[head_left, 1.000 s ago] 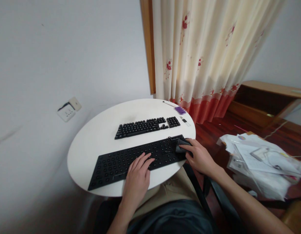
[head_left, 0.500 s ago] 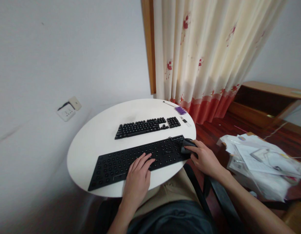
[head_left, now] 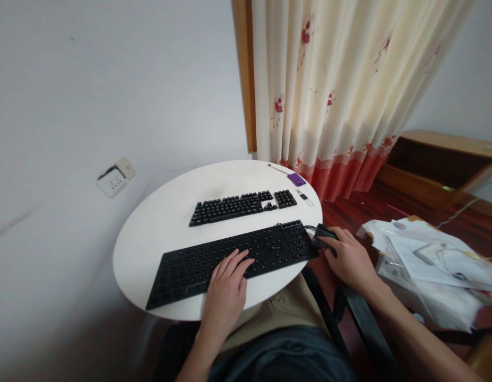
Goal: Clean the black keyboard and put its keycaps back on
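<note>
A black keyboard base with its keycaps off lies along the near side of the white round table. My left hand rests flat on its front middle, fingers stretched out and nothing in them. At the keyboard's right end, my right hand is closed round a small dark rounded object; its exact kind is unclear, as the fingers cover part of it. Behind the base, the removed black keycaps are set out in keyboard order. A dark cable shows beside the held object.
Near the far right rim lie a purple flat piece, a thin stick-like tool and a small wire tool. A wall socket is on the left. Papers and plastic bags are piled right of the table, by a chair armrest.
My right hand has moved right with the dark object, from over the keyboard's right end to its edge. My left hand has stayed in place. The view has shifted slightly.
</note>
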`<state>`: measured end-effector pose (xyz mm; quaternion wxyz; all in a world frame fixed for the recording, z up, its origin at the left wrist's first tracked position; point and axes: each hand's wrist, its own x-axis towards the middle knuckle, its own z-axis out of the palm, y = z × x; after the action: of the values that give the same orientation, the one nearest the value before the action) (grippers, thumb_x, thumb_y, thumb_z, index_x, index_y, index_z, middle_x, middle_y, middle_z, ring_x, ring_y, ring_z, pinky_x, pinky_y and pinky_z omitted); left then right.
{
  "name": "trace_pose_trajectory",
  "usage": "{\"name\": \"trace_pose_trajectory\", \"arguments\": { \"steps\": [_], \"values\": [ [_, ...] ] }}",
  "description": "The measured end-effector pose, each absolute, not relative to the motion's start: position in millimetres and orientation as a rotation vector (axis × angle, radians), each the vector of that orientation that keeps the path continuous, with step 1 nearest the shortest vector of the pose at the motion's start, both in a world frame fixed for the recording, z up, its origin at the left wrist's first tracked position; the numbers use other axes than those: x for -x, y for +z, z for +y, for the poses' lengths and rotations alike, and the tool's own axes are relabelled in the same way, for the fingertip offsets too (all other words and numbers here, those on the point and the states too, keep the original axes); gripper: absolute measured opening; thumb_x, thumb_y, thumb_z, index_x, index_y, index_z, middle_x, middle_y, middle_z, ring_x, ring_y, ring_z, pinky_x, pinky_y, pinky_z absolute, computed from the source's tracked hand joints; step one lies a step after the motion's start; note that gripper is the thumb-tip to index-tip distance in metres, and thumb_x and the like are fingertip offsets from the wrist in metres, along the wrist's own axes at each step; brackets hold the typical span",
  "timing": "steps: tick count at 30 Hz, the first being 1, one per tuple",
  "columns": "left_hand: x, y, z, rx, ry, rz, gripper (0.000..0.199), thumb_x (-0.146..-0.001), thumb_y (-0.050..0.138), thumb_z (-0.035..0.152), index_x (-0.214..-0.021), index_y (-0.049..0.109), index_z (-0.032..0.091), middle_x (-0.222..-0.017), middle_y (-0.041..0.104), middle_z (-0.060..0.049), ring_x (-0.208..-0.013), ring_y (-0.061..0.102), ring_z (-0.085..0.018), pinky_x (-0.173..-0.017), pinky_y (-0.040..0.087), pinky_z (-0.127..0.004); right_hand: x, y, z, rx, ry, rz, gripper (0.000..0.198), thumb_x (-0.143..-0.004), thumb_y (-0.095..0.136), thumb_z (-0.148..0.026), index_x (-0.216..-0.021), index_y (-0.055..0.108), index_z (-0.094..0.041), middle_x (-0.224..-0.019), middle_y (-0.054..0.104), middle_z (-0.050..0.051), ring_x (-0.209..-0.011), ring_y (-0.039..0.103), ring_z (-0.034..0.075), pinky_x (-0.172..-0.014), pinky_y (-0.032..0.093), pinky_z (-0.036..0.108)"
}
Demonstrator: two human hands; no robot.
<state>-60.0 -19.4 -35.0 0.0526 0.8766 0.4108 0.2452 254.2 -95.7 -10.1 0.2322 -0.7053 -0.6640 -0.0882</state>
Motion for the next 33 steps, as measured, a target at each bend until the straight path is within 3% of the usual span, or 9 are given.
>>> {"name": "trace_pose_trajectory", "arguments": {
  "steps": [7, 11, 18, 27, 33],
  "values": [
    [59.6, -34.0, -18.6, -2.679, 0.741, 1.243, 0.05, -0.087, 0.041, 0.005, -0.126, 0.064, 0.026, -0.141, 0.059, -0.002, -0.137, 0.046, -0.025, -0.114, 0.04, -0.051, -248.7, -14.1, -104.8, 1.73, -0.087, -2.03, 0.039, -0.086, 0.053, -0.013, -0.119, 0.07, -0.026, -0.127, 0.06, 0.008, -0.109, 0.057, 0.025, -0.094, 0.053, 0.04],
    [60.7, -35.7, -17.8, -2.687, 0.739, 1.235, 0.05, -0.087, 0.041, 0.004, -0.126, 0.064, 0.026, -0.141, 0.058, -0.002, -0.138, 0.045, -0.025, -0.114, 0.04, -0.05, -255.0, -12.5, -104.8, 1.953, -0.214, -1.804, 0.032, -0.086, 0.053, -0.015, -0.108, 0.074, -0.024, -0.119, 0.062, 0.009, -0.107, 0.057, 0.027, -0.092, 0.053, 0.043],
    [60.6, -35.4, -19.1, -2.684, 0.737, 1.246, 0.048, -0.088, 0.041, 0.006, -0.125, 0.064, 0.026, -0.142, 0.057, -0.001, -0.139, 0.044, -0.024, -0.115, 0.039, -0.049, -222.9, -10.8, -102.9, 1.662, -0.128, -2.101, 0.04, -0.087, 0.053, -0.012, -0.121, 0.07, -0.024, -0.131, 0.057, 0.01, -0.113, 0.055, 0.027, -0.095, 0.053, 0.042],
    [60.7, -37.0, -17.8, -2.673, 0.746, 1.241, 0.049, -0.088, 0.041, 0.006, -0.125, 0.064, 0.027, -0.142, 0.057, 0.0, -0.138, 0.044, -0.024, -0.115, 0.039, -0.049, -236.1, -3.7, -116.3, 2.067, -0.3, -1.931, 0.039, -0.087, 0.052, -0.011, -0.12, 0.07, -0.022, -0.122, 0.061, 0.012, -0.104, 0.055, 0.029, -0.092, 0.051, 0.044],
    [61.0, -37.6, -17.0, -2.686, 0.742, 1.233, 0.048, -0.089, 0.041, 0.007, -0.126, 0.063, 0.026, -0.142, 0.058, -0.001, -0.138, 0.045, -0.025, -0.114, 0.039, -0.05, -199.5, -9.6, -109.3, 1.815, -0.312, -2.097, 0.041, -0.089, 0.053, -0.01, -0.125, 0.067, -0.02, -0.134, 0.056, 0.012, -0.107, 0.054, 0.028, -0.09, 0.052, 0.04]
  ]
}}
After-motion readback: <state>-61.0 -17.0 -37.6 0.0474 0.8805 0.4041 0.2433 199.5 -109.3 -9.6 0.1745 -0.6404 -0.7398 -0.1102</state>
